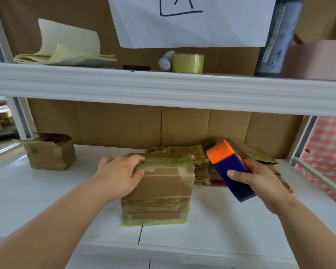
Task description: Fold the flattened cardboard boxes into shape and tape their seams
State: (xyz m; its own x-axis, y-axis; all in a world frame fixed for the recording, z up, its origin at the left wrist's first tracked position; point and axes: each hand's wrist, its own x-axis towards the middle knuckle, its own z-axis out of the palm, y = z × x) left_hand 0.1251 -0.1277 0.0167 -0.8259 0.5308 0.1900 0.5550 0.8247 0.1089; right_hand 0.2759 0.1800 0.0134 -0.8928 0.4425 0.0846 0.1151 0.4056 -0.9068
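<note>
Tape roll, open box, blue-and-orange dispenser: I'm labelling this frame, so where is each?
tape roll (188, 63), head view, its yellow side wall
open box (50, 155), head view, front face
blue-and-orange dispenser (233, 171), head view, blue body

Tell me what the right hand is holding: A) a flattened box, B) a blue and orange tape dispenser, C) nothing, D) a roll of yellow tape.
B: the right hand grips the blue and orange tape dispenser beside the box, which the left hand steadies.

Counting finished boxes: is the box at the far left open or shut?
Open. The far-left box has its top flaps standing up and apart, showing a dark gap inside; no tape closes its top.
</note>
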